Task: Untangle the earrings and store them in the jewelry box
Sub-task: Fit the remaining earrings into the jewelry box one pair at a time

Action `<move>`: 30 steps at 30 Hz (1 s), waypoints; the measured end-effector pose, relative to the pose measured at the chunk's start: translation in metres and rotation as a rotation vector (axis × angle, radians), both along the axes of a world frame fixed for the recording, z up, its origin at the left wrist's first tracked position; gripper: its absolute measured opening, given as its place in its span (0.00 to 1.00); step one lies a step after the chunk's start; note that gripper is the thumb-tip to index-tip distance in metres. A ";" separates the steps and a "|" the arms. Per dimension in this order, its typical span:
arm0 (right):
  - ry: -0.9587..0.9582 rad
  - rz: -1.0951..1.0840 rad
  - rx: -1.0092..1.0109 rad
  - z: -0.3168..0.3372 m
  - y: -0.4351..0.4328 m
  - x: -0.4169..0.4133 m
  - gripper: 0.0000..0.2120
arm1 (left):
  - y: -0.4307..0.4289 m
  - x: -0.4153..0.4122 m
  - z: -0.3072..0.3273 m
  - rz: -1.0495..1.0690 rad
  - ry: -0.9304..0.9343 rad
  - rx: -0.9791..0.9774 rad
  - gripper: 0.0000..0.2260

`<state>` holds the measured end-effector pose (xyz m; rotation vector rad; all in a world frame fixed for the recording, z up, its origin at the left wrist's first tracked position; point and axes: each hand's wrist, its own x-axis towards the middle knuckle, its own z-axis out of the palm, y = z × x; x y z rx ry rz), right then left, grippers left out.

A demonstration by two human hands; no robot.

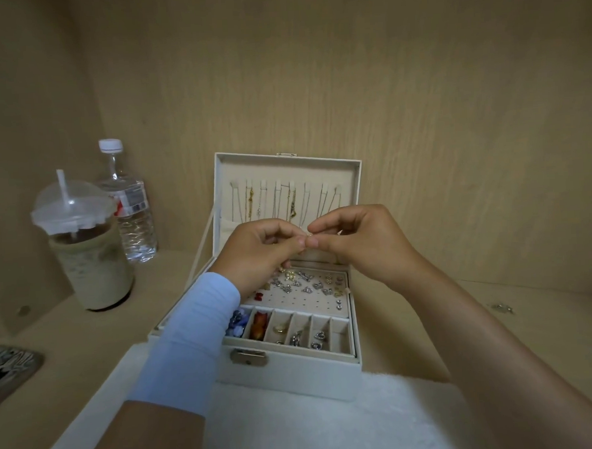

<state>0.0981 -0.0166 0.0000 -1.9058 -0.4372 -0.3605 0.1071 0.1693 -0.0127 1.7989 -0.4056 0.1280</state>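
Note:
A white jewelry box (289,375) stands open in front of me, its lid upright with several necklaces hanging inside. Its tray holds several earrings (304,282) on a pegged pad and small compartments with beads and rings. Above the tray, my left hand (261,250) and my right hand (354,242) meet fingertip to fingertip. Both pinch a tiny gold earring piece (309,235) between thumbs and forefingers. Most of that piece is hidden by my fingers.
An iced coffee cup (87,256) with a straw and a water bottle (131,212) stand at the left. A phone (7,370) lies at the left edge. The box sits on a white towel (298,430). A small silver item (502,308) lies right of the box.

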 end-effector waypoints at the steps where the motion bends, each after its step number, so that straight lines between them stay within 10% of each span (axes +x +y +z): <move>1: 0.004 0.001 0.004 0.000 0.000 0.000 0.07 | 0.001 -0.001 0.001 -0.003 -0.001 0.003 0.03; 8: -0.025 -0.024 -0.083 0.001 0.003 -0.004 0.02 | 0.016 -0.002 0.005 -0.046 0.018 0.047 0.04; 14: 0.120 -0.006 -0.602 0.007 -0.017 -0.011 0.02 | 0.018 0.001 0.002 0.014 0.051 0.041 0.04; 30: 0.132 -0.064 -0.884 0.007 -0.007 -0.021 0.03 | 0.006 -0.007 -0.001 -0.035 0.142 -0.005 0.05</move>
